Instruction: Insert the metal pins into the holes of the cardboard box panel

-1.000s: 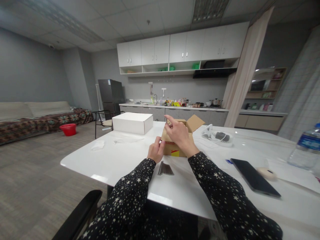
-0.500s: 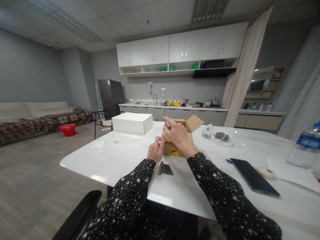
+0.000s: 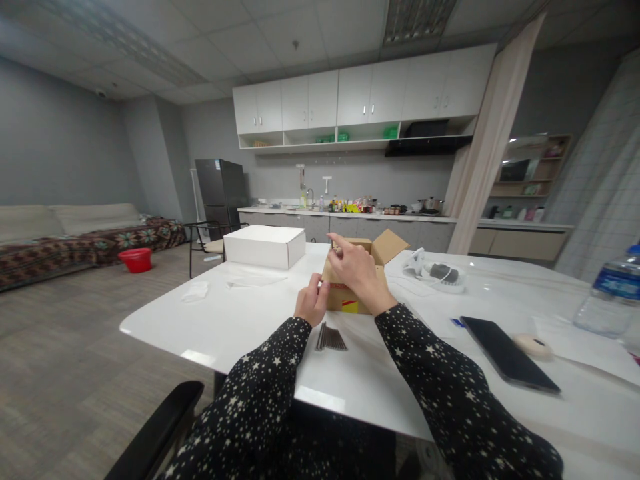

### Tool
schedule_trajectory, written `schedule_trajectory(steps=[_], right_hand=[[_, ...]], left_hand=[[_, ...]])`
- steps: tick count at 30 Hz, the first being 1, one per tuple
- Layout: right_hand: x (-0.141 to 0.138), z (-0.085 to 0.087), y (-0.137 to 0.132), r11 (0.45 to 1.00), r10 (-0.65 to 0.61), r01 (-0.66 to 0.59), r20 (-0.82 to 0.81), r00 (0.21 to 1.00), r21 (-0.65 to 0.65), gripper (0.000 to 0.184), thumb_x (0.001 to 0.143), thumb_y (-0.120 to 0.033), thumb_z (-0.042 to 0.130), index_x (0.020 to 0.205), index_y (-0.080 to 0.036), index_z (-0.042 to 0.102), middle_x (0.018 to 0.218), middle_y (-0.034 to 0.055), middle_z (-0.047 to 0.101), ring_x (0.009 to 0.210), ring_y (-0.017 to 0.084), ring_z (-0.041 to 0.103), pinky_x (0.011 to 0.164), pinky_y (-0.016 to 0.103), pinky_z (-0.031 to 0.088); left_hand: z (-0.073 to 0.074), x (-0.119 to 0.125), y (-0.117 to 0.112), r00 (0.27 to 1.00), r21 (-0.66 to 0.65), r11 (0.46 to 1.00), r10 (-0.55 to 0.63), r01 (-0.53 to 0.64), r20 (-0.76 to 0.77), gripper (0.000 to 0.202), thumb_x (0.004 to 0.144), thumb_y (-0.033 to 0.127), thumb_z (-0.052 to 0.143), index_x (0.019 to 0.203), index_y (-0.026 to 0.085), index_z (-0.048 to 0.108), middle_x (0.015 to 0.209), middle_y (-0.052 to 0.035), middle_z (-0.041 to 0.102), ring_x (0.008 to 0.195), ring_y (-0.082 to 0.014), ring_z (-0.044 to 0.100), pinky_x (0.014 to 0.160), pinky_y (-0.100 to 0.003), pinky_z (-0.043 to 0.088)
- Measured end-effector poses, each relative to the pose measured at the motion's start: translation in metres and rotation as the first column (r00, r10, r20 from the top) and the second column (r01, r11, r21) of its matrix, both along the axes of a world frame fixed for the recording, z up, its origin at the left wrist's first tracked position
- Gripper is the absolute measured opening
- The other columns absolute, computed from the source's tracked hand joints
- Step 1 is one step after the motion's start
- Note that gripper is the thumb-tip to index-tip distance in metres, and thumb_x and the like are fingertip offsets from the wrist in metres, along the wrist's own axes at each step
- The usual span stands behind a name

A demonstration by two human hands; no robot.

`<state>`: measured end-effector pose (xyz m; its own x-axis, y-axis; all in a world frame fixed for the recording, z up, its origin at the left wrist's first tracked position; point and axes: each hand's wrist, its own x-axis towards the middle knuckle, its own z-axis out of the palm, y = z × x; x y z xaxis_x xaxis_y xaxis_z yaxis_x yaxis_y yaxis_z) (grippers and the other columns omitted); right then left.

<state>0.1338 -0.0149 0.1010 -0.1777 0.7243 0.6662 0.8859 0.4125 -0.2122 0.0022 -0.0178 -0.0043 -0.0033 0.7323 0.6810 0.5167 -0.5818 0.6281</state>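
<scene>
A small brown cardboard box [image 3: 350,305] with open flaps stands on the white table [image 3: 240,320]. My left hand [image 3: 311,303] is closed against the box's left side, thumb on its front corner. My right hand [image 3: 356,268] hovers over the open top with its fingers drawn together in a pinch at the opening. What the fingertips hold is hidden. A small bundle of thin dark metal rods [image 3: 330,339] lies on the table just in front of the box, below my left hand.
A closed white box [image 3: 264,245] sits at the far left of the table, with crumpled clear plastic [image 3: 196,291] near it. A black phone [image 3: 507,353], a water bottle [image 3: 607,293] and a white dish with a cable [image 3: 443,275] lie to the right. A black chair arm [image 3: 160,427] is at my left.
My right hand has sunk slightly toward the box opening and its fingers have drawn closer together. My left hand and the box have stayed put.
</scene>
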Motion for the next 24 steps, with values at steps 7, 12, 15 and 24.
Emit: schedule_trajectory(steps=[7, 12, 15, 24], right_hand=[[-0.0034, 0.0003, -0.0021, 0.999, -0.020, 0.021, 0.033, 0.999, -0.027, 0.049, 0.096, -0.031, 0.044, 0.145, -0.033, 0.050, 0.103, 0.0067, 0.075, 0.092, 0.025, 0.069, 0.080, 0.035, 0.050], [-0.0031, 0.0010, -0.0045, 0.999, -0.015, 0.016, 0.038, 0.999, -0.038, 0.047, 0.096, -0.032, 0.043, 0.143, -0.033, 0.053, 0.106, 0.0065, 0.075, 0.096, 0.025, 0.068, 0.081, 0.034, 0.050], [-0.0036, 0.0021, -0.0060, 0.998, -0.022, 0.025, 0.054, 0.998, -0.056, 0.047, 0.097, -0.034, 0.042, 0.143, -0.031, 0.053, 0.109, 0.0075, 0.074, 0.101, 0.025, 0.067, 0.084, 0.034, 0.050], [-0.0050, 0.0046, -0.0093, 0.995, -0.034, 0.042, 0.085, 0.996, -0.094, 0.046, 0.099, -0.034, 0.041, 0.142, -0.030, 0.055, 0.116, 0.0086, 0.072, 0.107, 0.024, 0.065, 0.090, 0.035, 0.049]], left_hand=[[-0.0002, 0.0001, 0.0016, 1.000, -0.019, 1.000, 0.007, -0.007, 0.006, 0.029, 0.097, 0.050, 0.033, 0.094, 0.023, 0.044, 0.061, 0.0031, 0.056, 0.054, -0.0170, 0.053, 0.056, -0.025, 0.030], [-0.0004, 0.0009, 0.0011, 1.000, -0.029, 0.999, 0.016, -0.017, -0.007, 0.028, 0.097, 0.048, 0.033, 0.095, 0.023, 0.044, 0.062, 0.0027, 0.058, 0.054, -0.0167, 0.053, 0.055, -0.025, 0.031], [-0.0004, 0.0010, 0.0010, 1.000, -0.021, 1.000, 0.020, -0.020, -0.011, 0.027, 0.098, 0.047, 0.033, 0.095, 0.023, 0.045, 0.061, 0.0029, 0.058, 0.053, -0.0165, 0.052, 0.055, -0.024, 0.031], [-0.0020, -0.0002, 0.0021, 1.000, -0.013, 1.000, 0.025, -0.025, -0.004, 0.027, 0.098, 0.047, 0.033, 0.095, 0.023, 0.046, 0.061, 0.0028, 0.058, 0.053, -0.0167, 0.054, 0.055, -0.024, 0.031]])
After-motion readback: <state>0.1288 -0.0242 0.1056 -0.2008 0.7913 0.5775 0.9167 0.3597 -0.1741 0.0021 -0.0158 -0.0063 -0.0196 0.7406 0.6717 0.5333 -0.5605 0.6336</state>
